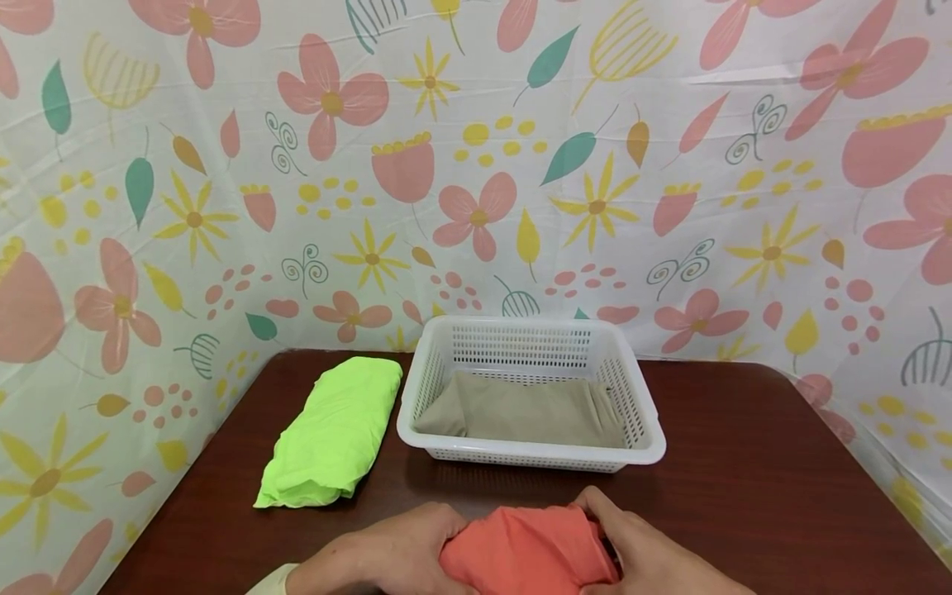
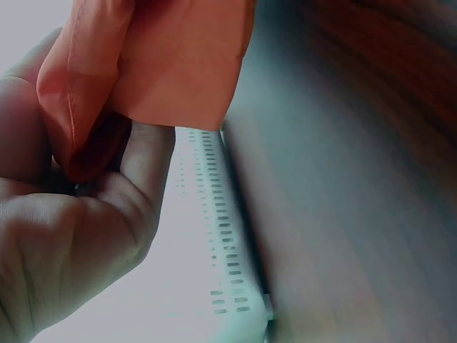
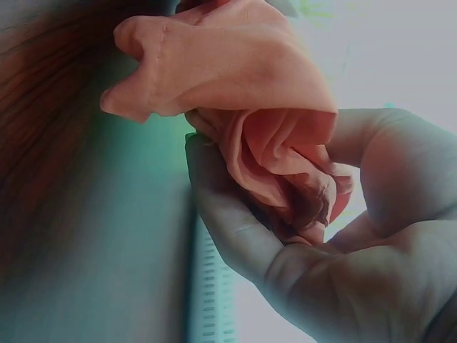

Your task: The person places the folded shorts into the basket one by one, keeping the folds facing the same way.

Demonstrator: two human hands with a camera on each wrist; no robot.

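An orange cloth (image 1: 528, 549) lies bunched at the near edge of the dark wooden table (image 1: 744, 463). My left hand (image 1: 394, 549) grips its left end, fingers curled into the fabric (image 2: 171, 64). On the other side my right hand (image 1: 640, 549) grips the right end, with folds of the cloth (image 3: 264, 107) pinched between thumb and fingers. A white plastic basket (image 1: 531, 454) stands just beyond the hands and holds a folded beige cloth (image 1: 521, 409).
A rolled bright green cloth (image 1: 335, 430) lies left of the basket. Flower-patterned sheeting (image 1: 476, 165) walls the table at the back and both sides. Bare tabletop shows to the right of the basket.
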